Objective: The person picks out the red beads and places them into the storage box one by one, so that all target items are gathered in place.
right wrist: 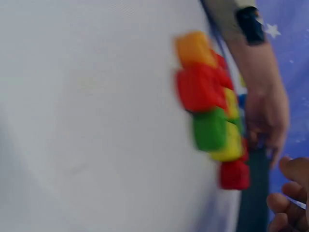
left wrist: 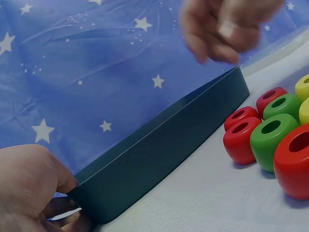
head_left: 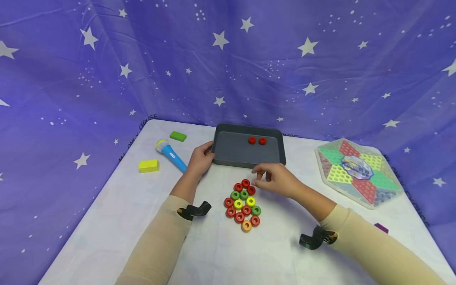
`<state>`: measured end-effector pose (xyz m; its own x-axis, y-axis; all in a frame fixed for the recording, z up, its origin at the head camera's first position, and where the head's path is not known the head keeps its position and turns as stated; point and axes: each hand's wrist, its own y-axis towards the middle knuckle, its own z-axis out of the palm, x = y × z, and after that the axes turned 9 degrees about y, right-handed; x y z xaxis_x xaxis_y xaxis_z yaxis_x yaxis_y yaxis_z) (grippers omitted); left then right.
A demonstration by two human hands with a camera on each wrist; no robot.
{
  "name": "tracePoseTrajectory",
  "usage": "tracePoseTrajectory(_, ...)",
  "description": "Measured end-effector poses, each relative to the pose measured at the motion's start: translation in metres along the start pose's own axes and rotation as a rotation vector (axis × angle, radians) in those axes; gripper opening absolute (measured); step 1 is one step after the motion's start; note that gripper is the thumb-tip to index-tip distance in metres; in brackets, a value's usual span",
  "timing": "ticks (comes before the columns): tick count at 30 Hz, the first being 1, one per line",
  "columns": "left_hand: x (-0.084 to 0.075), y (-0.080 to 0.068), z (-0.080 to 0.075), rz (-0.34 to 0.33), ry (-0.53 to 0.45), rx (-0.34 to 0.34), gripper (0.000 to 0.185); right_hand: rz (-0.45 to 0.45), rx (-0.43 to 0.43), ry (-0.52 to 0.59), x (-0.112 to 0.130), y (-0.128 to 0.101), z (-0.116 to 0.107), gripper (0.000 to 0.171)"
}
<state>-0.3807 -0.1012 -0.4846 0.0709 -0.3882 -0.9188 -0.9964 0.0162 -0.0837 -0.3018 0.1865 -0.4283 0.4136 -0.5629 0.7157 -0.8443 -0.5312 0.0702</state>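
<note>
My left hand [head_left: 201,161] holds the left side of a dark grey tray [head_left: 231,146], its thumb at the rim in the left wrist view. Two red beads [head_left: 252,143] sit inside the tray toward the back. In front of the tray lies a cluster of thick, ring-like wooden beads: red [left wrist: 239,151], green [left wrist: 274,151], yellow [head_left: 251,205] and one orange [head_left: 246,230]. My right hand [head_left: 278,181] hovers between the cluster and the tray's front right corner. Its fingers are loosely bent, thumb and forefinger apart, with nothing between them.
A blue toy microphone [head_left: 173,157], a green block [head_left: 178,136] and a yellow block [head_left: 149,166] lie on the left. A hexagonal star-patterned game board [head_left: 365,186] lies on the right, with a purple piece [head_left: 381,228] near my right sleeve. A starry purple cloth [head_left: 270,79] hangs behind.
</note>
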Motion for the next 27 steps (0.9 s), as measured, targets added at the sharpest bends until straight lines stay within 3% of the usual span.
tracePoseTrajectory(6, -0.001, -0.001, -0.001, -0.004, 0.002, -0.003, 0.056, -0.049, 0.026, -0.023, -0.018, -0.012, 0.023, 0.028)
tracePoseTrajectory(14, 0.0, -0.003, 0.001, -0.005, -0.003, 0.005, 0.055, -0.094, 0.049, -0.05, -0.019, -0.013, 0.03, 0.024)
tracePoseTrajectory(21, 0.0, -0.003, 0.002, 0.01, -0.001, -0.005, 0.055, -0.086, 0.076, -0.071, -0.015, -0.013, 0.025, 0.026)
tracePoseTrajectory(27, -0.001, -0.004, 0.001, 0.002, 0.006, -0.009, 0.055, -0.089, 0.085, -0.066, -0.001, -0.011, 0.005, 0.027)
